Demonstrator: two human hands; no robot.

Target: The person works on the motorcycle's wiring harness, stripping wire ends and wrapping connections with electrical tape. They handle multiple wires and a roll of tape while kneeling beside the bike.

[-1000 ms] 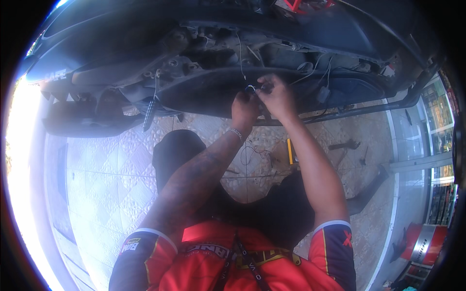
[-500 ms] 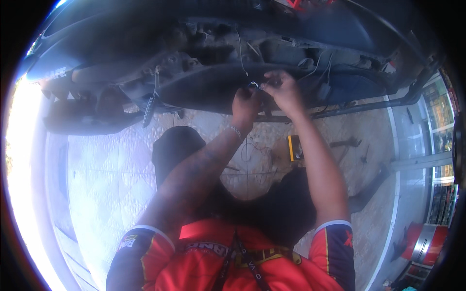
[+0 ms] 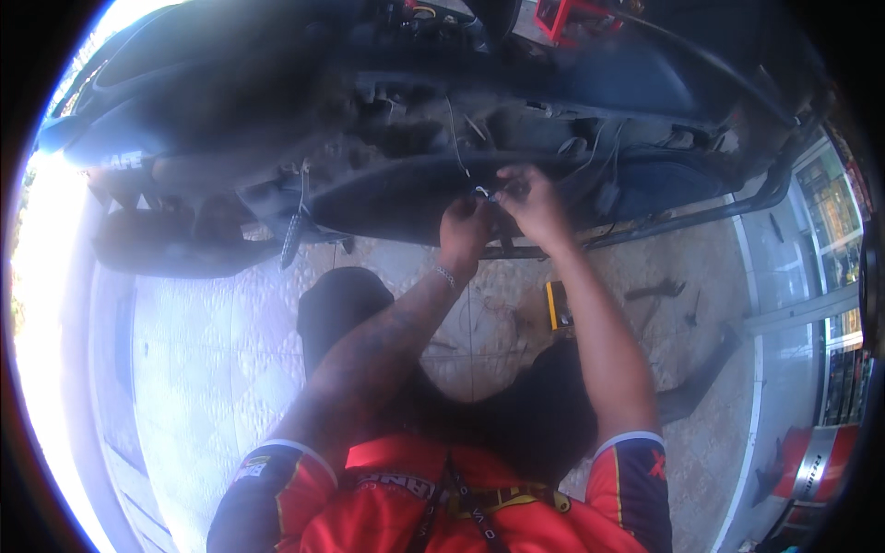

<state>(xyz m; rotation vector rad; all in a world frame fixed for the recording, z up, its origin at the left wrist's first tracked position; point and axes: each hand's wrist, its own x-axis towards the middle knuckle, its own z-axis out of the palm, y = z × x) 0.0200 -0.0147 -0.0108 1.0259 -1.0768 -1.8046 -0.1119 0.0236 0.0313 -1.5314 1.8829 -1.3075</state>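
Observation:
In front of me stands a dark motor scooter (image 3: 387, 198) with its side opened up and wiring showing. My left hand (image 3: 466, 230) is closed, its fingertips pinching a short loop of thin wire (image 3: 481, 191). Against the other end of that wire, my right hand (image 3: 533, 207) is pinched too, its fingers bent. Both sets of fingertips nearly meet just outside the lower body panel. A pale thin lead (image 3: 454, 134) hangs from the scooter's inside down to just above the fingers; I cannot tell whether it joins the held wire.
A metal footpeg (image 3: 292, 241) juts down left of my hands. On the tiled floor lie a yellow-and-black box (image 3: 557, 305) and a dark hammer-like tool (image 3: 656, 289). A red cylinder (image 3: 816, 464) stands at the right, by glass shelving. More loose leads (image 3: 590, 157) hang right of my hands.
The view has tilted up, so the scooter and floor sit lower in the picture. Both hands stay together at the wire, with only small finger shifts.

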